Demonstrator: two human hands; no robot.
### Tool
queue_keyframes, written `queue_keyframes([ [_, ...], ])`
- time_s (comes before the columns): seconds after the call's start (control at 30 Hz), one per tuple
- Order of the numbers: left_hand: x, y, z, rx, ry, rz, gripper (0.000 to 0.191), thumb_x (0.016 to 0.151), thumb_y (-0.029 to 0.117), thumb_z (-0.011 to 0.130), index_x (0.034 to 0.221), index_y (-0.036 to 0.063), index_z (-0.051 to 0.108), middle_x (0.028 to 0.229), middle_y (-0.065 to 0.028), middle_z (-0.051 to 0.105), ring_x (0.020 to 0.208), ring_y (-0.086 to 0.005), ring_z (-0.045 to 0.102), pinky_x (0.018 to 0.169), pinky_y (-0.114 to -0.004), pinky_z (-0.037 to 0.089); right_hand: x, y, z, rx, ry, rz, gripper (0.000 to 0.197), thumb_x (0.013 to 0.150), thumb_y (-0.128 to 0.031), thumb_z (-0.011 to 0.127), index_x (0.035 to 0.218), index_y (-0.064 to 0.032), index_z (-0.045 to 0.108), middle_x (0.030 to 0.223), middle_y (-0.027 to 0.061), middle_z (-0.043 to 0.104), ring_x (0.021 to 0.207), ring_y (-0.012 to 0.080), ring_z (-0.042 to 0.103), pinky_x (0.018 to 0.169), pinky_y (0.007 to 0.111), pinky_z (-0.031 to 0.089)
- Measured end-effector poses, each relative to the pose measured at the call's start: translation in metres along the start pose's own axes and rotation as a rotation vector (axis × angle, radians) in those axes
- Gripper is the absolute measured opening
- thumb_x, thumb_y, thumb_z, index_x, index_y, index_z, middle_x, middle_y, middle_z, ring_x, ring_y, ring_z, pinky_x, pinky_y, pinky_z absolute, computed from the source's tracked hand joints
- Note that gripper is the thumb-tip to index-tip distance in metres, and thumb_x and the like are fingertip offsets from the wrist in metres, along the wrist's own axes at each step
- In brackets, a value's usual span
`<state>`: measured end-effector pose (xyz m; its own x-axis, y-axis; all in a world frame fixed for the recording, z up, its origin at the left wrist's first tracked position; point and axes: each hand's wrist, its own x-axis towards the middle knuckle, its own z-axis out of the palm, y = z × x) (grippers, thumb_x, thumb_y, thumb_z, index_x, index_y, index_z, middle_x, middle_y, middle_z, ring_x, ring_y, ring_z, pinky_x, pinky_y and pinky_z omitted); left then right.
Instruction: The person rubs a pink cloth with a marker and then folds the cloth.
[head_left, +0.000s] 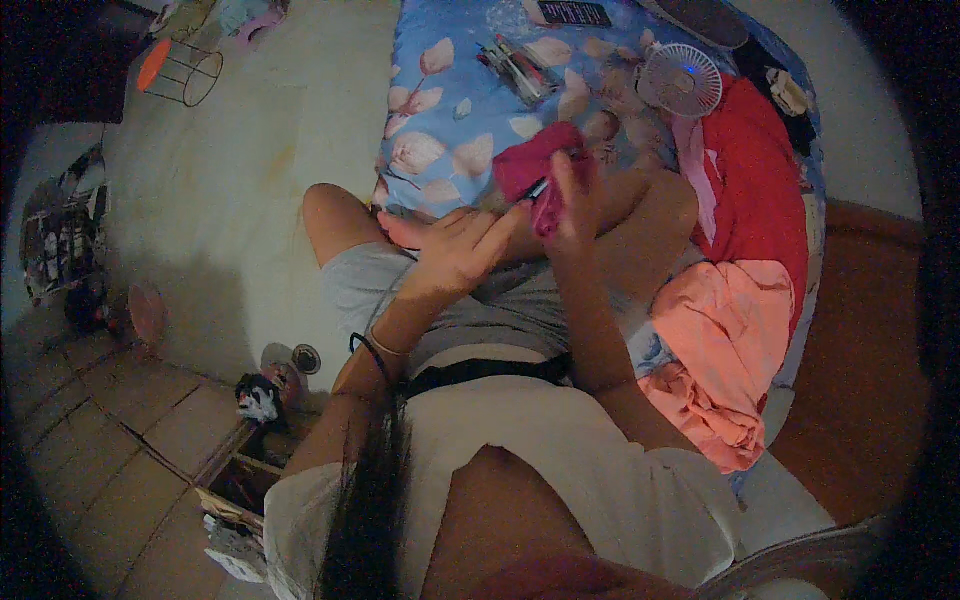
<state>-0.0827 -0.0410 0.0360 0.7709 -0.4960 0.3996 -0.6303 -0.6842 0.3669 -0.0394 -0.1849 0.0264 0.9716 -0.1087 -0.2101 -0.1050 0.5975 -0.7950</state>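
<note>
A crumpled magenta cloth (536, 161) is held above my crossed legs by my right hand (574, 199), whose fingers lie along its right side. A small, thin, shiny object (537, 189) shows against the cloth's lower fold; its kind is too blurred to tell. From the left, my left hand (461, 247) reaches over my lap with its fingertips at the cloth's lower edge. Whether those fingers pinch anything is hidden. Beneath the cloth spreads a blue bedsheet with a flower and leaf print (420, 154).
A small white fan (681, 80) stands beyond my right knee. Pens or similar sticks (521, 71) lie in a clear case, with a dark patterned item (574, 13) behind. Red cloth (757, 165) and peach cloth (720, 322) lie right. A wire-frame stand (180, 73) is far left.
</note>
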Motion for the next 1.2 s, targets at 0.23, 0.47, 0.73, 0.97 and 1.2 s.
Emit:
queue_keyframes([
  [0.23,-0.007,-0.004,0.010,-0.483,0.157,-0.221,0.023,0.076,0.005,0.049,0.098,0.0065,0.046,0.064,-0.0112,0.054,0.058,-0.0274,0.056,0.051,-0.034,0.043,-0.010,0.026,0.000,-0.043,-0.167,0.181,0.032,0.075,-0.014,0.061,0.103,-0.0052,0.047,0.090,0.0012,0.053,0.082,0.0105,0.051,0.073,0.024,0.041],
  [0.47,-0.011,0.002,0.001,-0.527,-0.015,-0.073,0.021,0.073,0.001,0.050,0.092,0.0069,0.048,0.069,-0.0116,0.055,0.063,-0.0288,0.056,0.054,-0.034,0.044,0.010,0.007,-0.001,0.126,-0.036,0.032,0.028,0.078,-0.020,0.057,0.099,-0.0045,0.050,0.090,0.0039,0.055,0.078,0.0146,0.055,0.070,0.027,0.044],
  [0.73,-0.009,0.010,-0.003,-0.362,0.131,0.032,0.012,0.067,0.006,0.058,0.075,0.0056,0.049,0.067,-0.0103,0.053,0.059,-0.0289,0.054,0.049,-0.038,0.042,-0.025,0.029,-0.002,-0.149,-0.112,0.281,0.033,0.074,-0.021,0.062,0.099,-0.0043,0.050,0.087,0.0032,0.054,0.078,0.0133,0.053,0.070,0.026,0.042],
  [0.97,-0.016,0.006,-0.002,-0.495,0.026,0.090,0.011,0.069,0.009,0.057,0.068,0.0045,0.048,0.060,-0.0110,0.049,0.056,-0.0295,0.050,0.048,-0.037,0.038,0.008,0.010,-0.017,0.076,-0.129,0.076,0.031,0.075,-0.024,0.060,0.097,-0.0050,0.050,0.085,0.0038,0.054,0.076,0.0129,0.053,0.062,0.024,0.044],
  [1.2,-0.019,-0.009,0.001,-0.600,-0.024,-0.196,0.013,0.074,0.010,0.052,0.066,0.0027,0.046,0.058,-0.0114,0.047,0.053,-0.0298,0.048,0.045,-0.036,0.037,-0.031,0.046,0.000,-0.175,-0.012,0.193,0.039,0.075,-0.028,0.061,0.103,-0.0048,0.046,0.091,0.0038,0.051,0.078,0.0133,0.051,0.067,0.026,0.043],
])
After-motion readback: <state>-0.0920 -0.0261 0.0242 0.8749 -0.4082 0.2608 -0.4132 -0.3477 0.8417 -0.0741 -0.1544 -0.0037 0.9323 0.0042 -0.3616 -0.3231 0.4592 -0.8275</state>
